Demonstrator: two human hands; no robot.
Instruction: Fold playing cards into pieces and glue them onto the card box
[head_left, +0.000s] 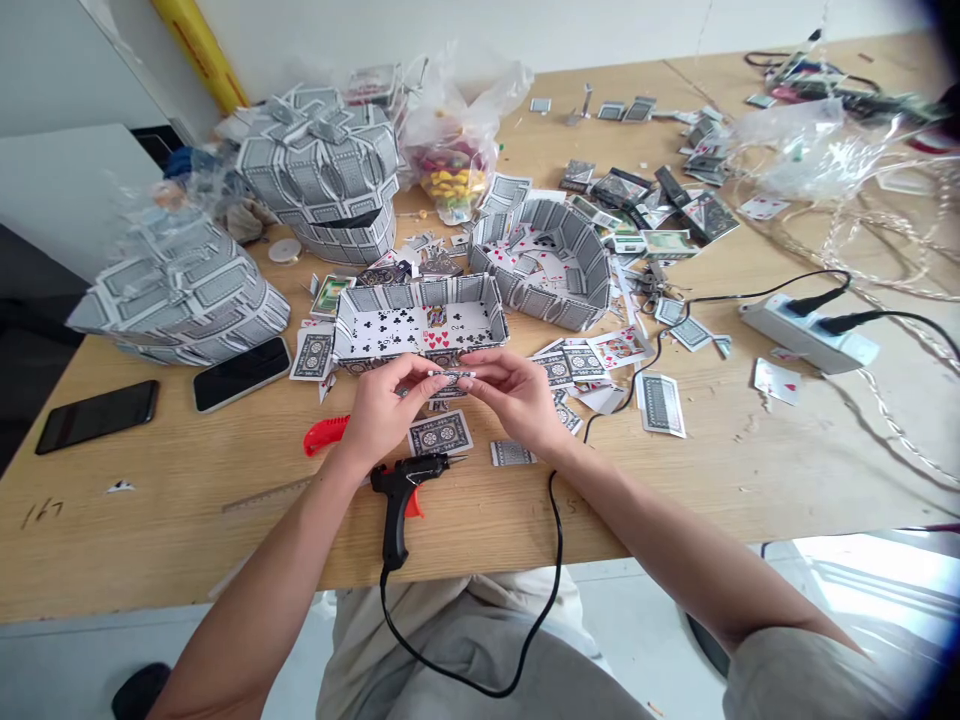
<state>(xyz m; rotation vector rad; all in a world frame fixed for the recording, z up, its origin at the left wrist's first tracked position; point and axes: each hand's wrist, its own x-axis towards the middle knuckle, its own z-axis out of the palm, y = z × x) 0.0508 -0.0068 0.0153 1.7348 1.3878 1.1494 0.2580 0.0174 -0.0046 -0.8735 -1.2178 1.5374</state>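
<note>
Between the fingertips of my left hand (388, 405) and my right hand (517, 395) is a small folded playing card (451, 380), pinched at both ends. Just beyond it stands a rectangular box made of playing cards (420, 325), its card faces showing inside. A glue gun (401, 495) lies on its side near my left wrist, nozzle pointing right. One patterned card (441, 433) rests below my hands, with a smaller card piece (513, 453) to its right. The red handle (325, 436) of a tool shows partly behind my left forearm.
Two phones (97, 416) (241, 374) lie at left, near finished card boxes (180, 290) (319, 165). An open card tray (551, 265) holds scraps. The glue gun's cord loops over my lap; a power strip (808, 332) sits right. Loose cards (661, 404) and a bag of candies (454, 180) surround these.
</note>
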